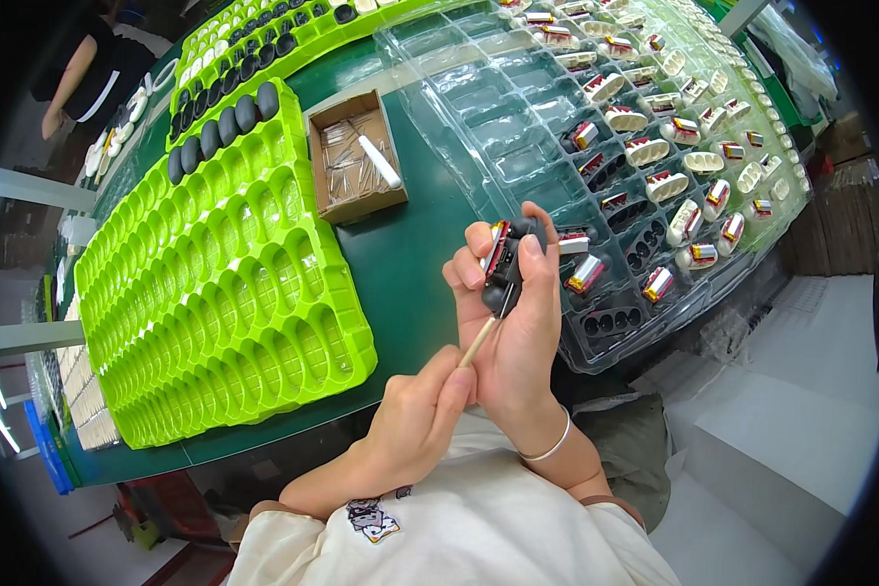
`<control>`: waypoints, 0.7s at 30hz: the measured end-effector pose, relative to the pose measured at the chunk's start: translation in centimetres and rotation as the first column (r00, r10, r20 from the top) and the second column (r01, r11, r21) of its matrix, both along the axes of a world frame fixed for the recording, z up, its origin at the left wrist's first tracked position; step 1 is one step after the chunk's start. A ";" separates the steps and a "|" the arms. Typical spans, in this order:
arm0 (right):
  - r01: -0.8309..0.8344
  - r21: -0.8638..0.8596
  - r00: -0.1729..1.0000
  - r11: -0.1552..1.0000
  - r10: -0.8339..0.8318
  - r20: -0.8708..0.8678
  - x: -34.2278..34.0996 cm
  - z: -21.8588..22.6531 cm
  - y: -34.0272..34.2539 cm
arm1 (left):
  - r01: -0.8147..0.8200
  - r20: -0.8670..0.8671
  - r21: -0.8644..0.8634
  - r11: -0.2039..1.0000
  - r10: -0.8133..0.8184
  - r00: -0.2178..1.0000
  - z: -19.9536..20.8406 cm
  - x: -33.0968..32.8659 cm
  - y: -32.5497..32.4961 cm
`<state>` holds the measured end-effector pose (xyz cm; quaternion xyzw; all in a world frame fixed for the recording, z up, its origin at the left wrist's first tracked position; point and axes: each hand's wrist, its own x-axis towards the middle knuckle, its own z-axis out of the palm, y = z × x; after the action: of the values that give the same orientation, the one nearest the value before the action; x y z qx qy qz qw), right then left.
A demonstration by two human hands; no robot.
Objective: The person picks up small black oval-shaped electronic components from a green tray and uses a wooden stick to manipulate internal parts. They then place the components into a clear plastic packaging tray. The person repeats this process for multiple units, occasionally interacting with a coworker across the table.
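Note:
My right hand (523, 313), a bracelet at its wrist, is closed around a small black plastic casing (503, 278) with rounded lobes. A red, silver and yellow battery cell (496, 246) shows on the casing, beside my fingers. In my left hand (420, 400), thumb and fingers pinch a thin wooden stick (477, 342). The stick's far end meets the lower end of the casing. Just past my right hand lies a clear plastic tray (498, 122), its compartments holding several white and black casings, many with batteries.
A bright green moulded tray (215, 303) with oval hollows fills the left side, with several black oval shells (205, 137) at its far end. An open cardboard box (337, 210) of thin sticks and a white tube stands on the green table (415, 254). Another person's arm (71, 83) shows far left.

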<state>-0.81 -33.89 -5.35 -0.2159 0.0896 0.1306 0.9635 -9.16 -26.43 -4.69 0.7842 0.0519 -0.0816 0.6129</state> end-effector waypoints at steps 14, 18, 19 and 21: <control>0.031 -0.185 0.994 0.982 -0.011 0.107 -0.8 0.3 0.1 | 0.003 0.040 0.106 0.994 -0.007 0.999 -0.3 -1.0 -0.5; 0.040 -0.212 0.989 0.976 -0.008 0.151 -1.0 0.2 0.0 | 0.008 0.049 0.085 0.996 -0.012 0.999 -0.2 -1.1 -0.4; 0.043 -0.230 0.987 0.972 -0.006 0.159 -1.1 0.1 0.0 | 0.009 0.052 0.080 0.997 -0.013 0.999 -0.2 -1.2 -0.4; 0.047 -0.257 0.981 0.965 0.005 0.196 -1.2 0.0 0.1 | 0.000 0.056 0.084 0.996 -0.005 0.998 -0.2 -1.3 -0.4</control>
<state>-2.01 -33.83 -5.38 -0.3512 0.0135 0.0856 0.9323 -10.48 -26.82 -4.89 0.8115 0.0368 -0.0579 0.5804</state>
